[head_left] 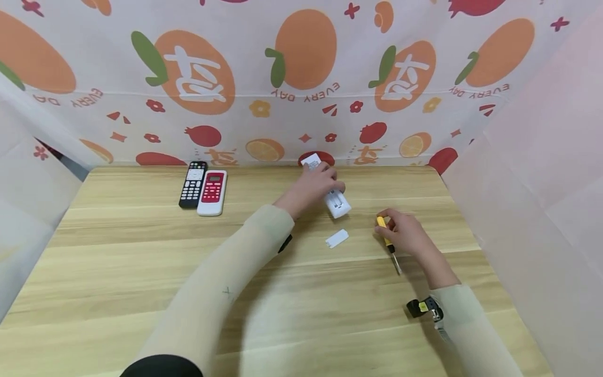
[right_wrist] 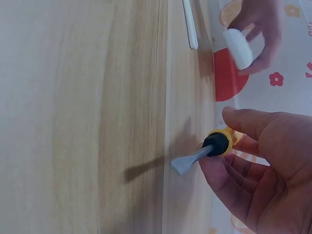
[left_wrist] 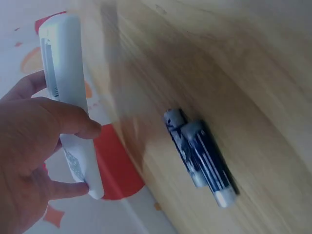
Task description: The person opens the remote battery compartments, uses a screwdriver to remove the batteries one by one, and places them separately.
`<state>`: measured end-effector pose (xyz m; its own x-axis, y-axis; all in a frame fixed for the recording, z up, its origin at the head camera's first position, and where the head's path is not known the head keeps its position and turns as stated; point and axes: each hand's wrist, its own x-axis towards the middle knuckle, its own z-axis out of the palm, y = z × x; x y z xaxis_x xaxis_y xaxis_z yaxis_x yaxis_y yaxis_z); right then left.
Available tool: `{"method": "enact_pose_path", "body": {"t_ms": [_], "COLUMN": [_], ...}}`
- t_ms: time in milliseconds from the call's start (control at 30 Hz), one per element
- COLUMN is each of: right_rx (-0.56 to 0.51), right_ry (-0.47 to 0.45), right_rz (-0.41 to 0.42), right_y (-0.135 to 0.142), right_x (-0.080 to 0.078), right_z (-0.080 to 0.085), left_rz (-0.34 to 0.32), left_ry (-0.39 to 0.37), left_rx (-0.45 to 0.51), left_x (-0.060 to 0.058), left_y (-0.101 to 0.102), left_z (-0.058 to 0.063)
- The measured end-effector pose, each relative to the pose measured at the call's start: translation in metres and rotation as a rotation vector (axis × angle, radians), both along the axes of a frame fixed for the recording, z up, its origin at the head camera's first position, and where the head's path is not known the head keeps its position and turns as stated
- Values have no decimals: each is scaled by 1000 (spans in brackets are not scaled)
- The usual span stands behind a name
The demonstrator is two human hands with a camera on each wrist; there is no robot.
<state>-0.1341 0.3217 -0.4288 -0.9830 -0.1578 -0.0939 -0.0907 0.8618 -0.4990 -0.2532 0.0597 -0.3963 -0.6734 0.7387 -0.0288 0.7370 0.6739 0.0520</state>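
My left hand (head_left: 313, 188) grips a white remote control (head_left: 337, 203), raised off the table, its battery compartment uncovered and facing up. In the left wrist view the thumb and fingers wrap round the remote's sides (left_wrist: 73, 83). Two dark batteries (left_wrist: 212, 163) lie side by side on the table below that hand; I cannot make them out in the head view. A white battery cover (head_left: 337, 239) lies flat between the hands. My right hand (head_left: 406, 230) pinches a screwdriver by its yellow handle (head_left: 382, 224), the flat metal tip (right_wrist: 184, 165) pointing down and just above the tabletop.
A black remote control (head_left: 192, 184) and a white one with a red face (head_left: 213, 192) lie together at the back left of the wooden table (head_left: 118, 251). Behind the table hangs a fruit-printed cloth (head_left: 301, 120). Pale walls flank both sides.
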Motion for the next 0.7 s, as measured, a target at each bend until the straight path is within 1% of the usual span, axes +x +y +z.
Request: {"method": "enact_pose_path", "body": {"t_ms": [100, 167, 267, 400, 533, 700], "right_rx": [-7, -11, -26, -43, -40, -44], "right_ry": [-4, -12, -39, -57, -48, -47], "right_rz": [1, -14, -38, -59, -62, -57], "right_y": [-1, -1, 0, 1, 3, 5], "right_x": [2, 4, 8, 12, 13, 13], "right_z": [0, 1, 2, 2, 2, 3], "left_rz": [1, -6, 3, 17, -4, -30], "left_ry": [-21, -16, -4, -26, -60, -58], "left_rx": [-42, -67, -87, -114, -125, -137], "left_x": [-6, -9, -10, -11, -14, -16], "left_y": [7, 10, 12, 12, 14, 17], "left_z": [-5, -9, -14, -20, -24, -24]}}
